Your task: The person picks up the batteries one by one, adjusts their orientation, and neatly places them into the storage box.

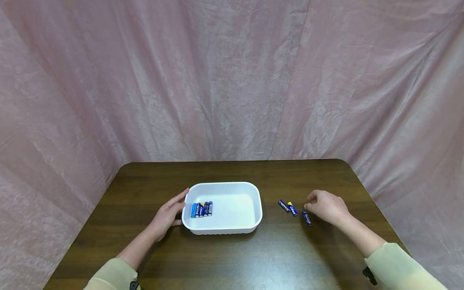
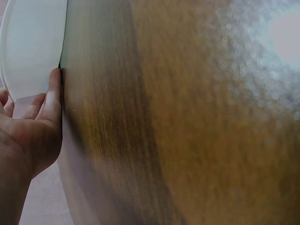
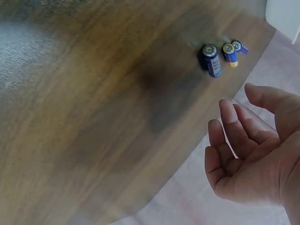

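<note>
A white plastic tray (image 1: 232, 231) stands on the table, with a row of several batteries (image 1: 201, 210) side by side at its left end. My left hand (image 1: 167, 217) rests against the tray's left side; in the left wrist view its straight fingers (image 2: 55, 89) lie along the wall. Right of the tray lie three dark blue batteries: one at the left (image 1: 284, 206), one with a yellow end (image 1: 292, 209) and one nearer me (image 1: 307, 218). My right hand (image 1: 328, 206) hovers just right of them, fingers loosely bent, with nothing between thumb and fingertips in the right wrist view.
The brown wooden table (image 1: 232, 266) has rounded far corners. Behind it hangs a pink curtain (image 1: 232, 80). Glare from a light shows on the table's near part.
</note>
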A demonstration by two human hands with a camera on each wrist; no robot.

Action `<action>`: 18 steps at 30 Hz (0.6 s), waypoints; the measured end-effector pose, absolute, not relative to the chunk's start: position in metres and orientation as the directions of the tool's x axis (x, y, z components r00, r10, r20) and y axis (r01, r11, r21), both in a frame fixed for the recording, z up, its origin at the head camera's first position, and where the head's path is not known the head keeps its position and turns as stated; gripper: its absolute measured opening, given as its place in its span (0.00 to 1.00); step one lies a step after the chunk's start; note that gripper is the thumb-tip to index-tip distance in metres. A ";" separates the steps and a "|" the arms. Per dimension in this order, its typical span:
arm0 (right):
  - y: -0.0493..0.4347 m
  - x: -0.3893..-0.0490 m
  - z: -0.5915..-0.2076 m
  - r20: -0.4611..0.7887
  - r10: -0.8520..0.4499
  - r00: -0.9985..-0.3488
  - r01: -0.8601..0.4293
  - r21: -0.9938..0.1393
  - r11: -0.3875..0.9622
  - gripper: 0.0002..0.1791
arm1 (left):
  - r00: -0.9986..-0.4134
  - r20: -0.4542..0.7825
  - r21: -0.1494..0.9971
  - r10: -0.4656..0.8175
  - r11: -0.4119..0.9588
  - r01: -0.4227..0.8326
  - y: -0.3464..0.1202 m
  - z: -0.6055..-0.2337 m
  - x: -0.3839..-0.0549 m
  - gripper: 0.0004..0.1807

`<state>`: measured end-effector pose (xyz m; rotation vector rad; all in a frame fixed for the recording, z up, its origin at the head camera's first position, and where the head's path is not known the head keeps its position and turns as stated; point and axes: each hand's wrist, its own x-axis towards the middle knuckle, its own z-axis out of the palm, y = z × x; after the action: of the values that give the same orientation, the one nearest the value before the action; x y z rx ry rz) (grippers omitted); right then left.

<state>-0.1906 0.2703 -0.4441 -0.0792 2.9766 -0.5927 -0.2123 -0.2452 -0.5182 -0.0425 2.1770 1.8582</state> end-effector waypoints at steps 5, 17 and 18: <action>0.269 -0.187 -0.450 -0.128 -0.075 -0.989 -0.021 -0.378 0.926 0.16 | -0.961 -0.229 0.963 0.156 0.176 -0.202 -0.245 -0.517 -0.212 0.27; 0.266 -0.183 -0.457 -0.144 -0.081 -0.986 -0.027 -0.343 0.939 0.11 | -0.961 -0.215 0.968 0.172 0.166 -0.187 -0.245 -0.514 -0.209 0.27; 0.266 -0.182 -0.457 -0.146 -0.082 -0.986 -0.027 -0.342 0.939 0.10 | -0.961 -0.214 0.968 0.174 0.166 -0.186 -0.244 -0.513 -0.209 0.27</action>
<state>-0.1822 0.2657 -0.4572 -0.0832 2.9375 -0.5145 -0.2089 -0.2445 -0.5135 -0.0115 2.1692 1.8666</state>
